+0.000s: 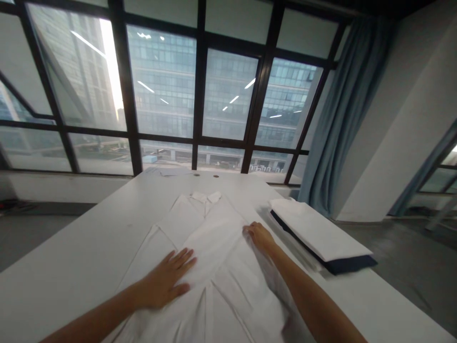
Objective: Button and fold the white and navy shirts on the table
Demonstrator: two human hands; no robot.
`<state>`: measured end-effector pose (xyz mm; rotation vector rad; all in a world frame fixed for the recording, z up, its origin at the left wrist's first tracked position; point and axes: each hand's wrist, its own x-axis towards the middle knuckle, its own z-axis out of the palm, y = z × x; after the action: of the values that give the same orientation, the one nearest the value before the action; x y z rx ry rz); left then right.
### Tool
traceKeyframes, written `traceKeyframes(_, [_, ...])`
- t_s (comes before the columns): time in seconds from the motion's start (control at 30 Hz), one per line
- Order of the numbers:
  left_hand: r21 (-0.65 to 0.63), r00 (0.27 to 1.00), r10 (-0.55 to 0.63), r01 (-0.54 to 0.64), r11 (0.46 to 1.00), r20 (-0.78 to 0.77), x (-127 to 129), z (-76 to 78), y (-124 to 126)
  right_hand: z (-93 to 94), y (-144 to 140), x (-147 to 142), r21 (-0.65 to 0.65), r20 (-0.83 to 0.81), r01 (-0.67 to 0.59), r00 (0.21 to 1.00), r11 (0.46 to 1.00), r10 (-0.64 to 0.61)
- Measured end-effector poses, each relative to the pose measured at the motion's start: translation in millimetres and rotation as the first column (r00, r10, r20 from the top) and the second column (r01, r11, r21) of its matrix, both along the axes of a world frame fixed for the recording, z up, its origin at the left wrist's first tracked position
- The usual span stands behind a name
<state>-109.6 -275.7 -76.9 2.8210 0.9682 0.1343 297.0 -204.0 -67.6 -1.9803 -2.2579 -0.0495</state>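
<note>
A white collared shirt [214, 238] lies spread on the white table, its collar pointing away from me toward the windows. Creases run through its lower front. My left hand [167, 278] rests flat on the shirt's left side, fingers spread. At the shirt's right edge, my right hand [259, 236] has its fingers pinched together on the white fabric, which bunches slightly below it. The near end of the shirt runs out of the bottom of the view.
To the right, a stack of folded garments [317, 233], white over dark blue, sits on the table [82, 252]. Two round dark spots and some flat white sheets [171, 172] are at the far end. Beyond stand windows and a blue curtain [342, 124].
</note>
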Motion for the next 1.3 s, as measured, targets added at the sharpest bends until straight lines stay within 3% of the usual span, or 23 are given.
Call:
traceKeyframes(0.13, [-0.139,0.998,-0.029,0.037,0.990,0.060,3,26.4,21,3.0,10,11,-0.040,-0.010,-0.013,1.000,0.999,0.012])
traceKeyframes(0.2, [-0.164,0.981,0.152,-0.132,0.978,0.120,10,41.5,52,10.1,25,5,-0.074,0.012,0.068,0.998,0.995,-0.067])
traceKeyframes(0.27, [-0.099,0.903,0.384,-0.371,0.923,0.192,17,51.8,95,16.3,47,-7,-0.052,-0.013,0.148,0.989,0.988,-0.149])
traceKeyframes(0.33, [-0.045,0.839,0.490,-0.494,0.868,0.236,19,56.5,139,18.7,73,-21,-0.014,-0.096,0.192,0.977,0.981,-0.192])
traceKeyframes(0.5, [-0.019,0.765,0.597,-0.611,0.791,0.241,15,51.5,222,9.2,138,-49,-0.040,-0.255,0.309,0.916,0.950,-0.309])
traceKeyframes(0.6, [-0.026,0.719,0.659,-0.671,0.741,0.222,12,42.8,255,1.7,170,-53,-0.093,-0.260,0.397,0.876,0.913,-0.407])
traceKeyframes(0.73, [-0.052,0.662,0.730,-0.734,0.678,0.170,6,29.0,289,-1.3,202,-43,-0.114,-0.244,0.408,0.872,0.906,-0.424])
traceKeyframes(0.83, [-0.080,0.636,0.761,-0.759,0.647,0.126,1,19.6,306,-0.9,213,-34,-0.091,-0.228,0.423,0.872,0.901,-0.433])
traceKeyframes(0.97, [-0.081,0.605,0.792,-0.788,0.610,0.081,4,14.4,310,-0.7,202,-40,-0.035,-0.186,0.461,0.869,0.887,-0.459])
traceKeyframes(1.07, [0.067,0.601,0.789,-0.799,0.598,0.124,16,13.2,299,-3.1,184,-53,0.093,-0.107,0.393,0.917,0.915,-0.384])
traceKeyframes(1.17, [0.248,0.757,0.638,-0.652,0.717,0.144,28,5.2,287,-10.9,167,-60,0.158,0.017,0.135,0.990,0.978,-0.139])
traceKeyframes(1.23, [0.239,0.834,0.549,-0.545,0.804,0.055,32,-4.2,281,-17.7,160,-59,0.043,0.036,0.032,0.999,0.999,-0.034])
traceKeyframes(1.3, [0.173,0.846,0.533,-0.521,0.836,-0.026,32,-13.8,279,-23.1,158,-54,-0.094,0.018,0.033,0.999,0.995,-0.032])
